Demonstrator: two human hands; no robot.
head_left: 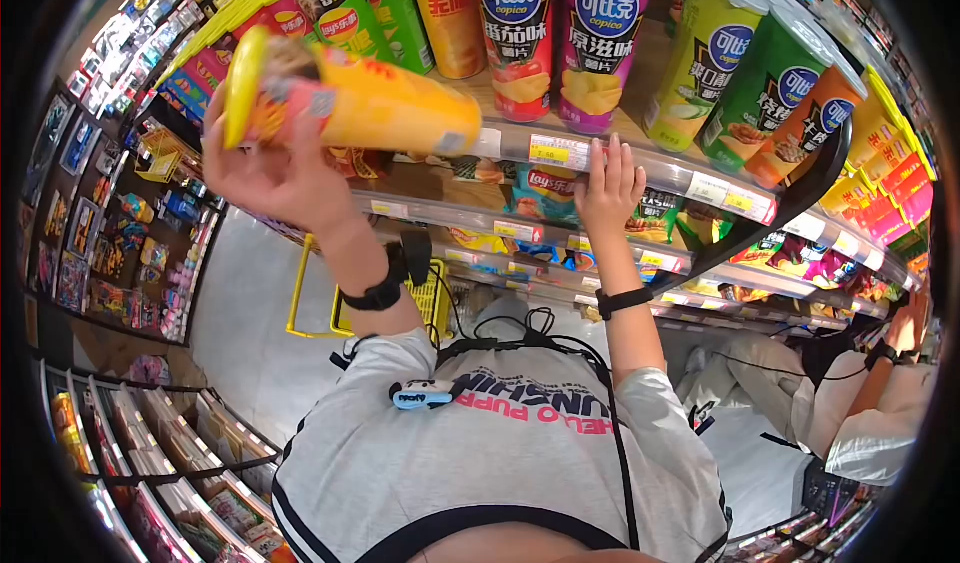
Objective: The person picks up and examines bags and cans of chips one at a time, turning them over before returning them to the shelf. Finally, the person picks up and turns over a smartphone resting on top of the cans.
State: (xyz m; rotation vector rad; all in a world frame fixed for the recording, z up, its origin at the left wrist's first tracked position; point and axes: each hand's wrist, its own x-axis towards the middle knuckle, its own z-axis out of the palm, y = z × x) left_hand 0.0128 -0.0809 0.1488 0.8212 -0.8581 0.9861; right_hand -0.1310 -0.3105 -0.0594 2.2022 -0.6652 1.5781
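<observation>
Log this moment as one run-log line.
left hand: holding tilted orange canister | right hand: on shelf edge | copico canisters: upright | second person: at right

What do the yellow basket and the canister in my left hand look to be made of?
Basket: probably moulded plastic, given its evenly coloured openwork wall.

Canister in your left hand: smooth, printed, slightly shiny body, perhaps coated cardboard or plastic; its plain, evenly yellow lid looks like plastic.

I'm in a shop: snack tubes [515, 38] line the shelf in front of me, price tags [560, 152] run along its edge, and a yellow shopping basket [435, 308] sits below.
</observation>
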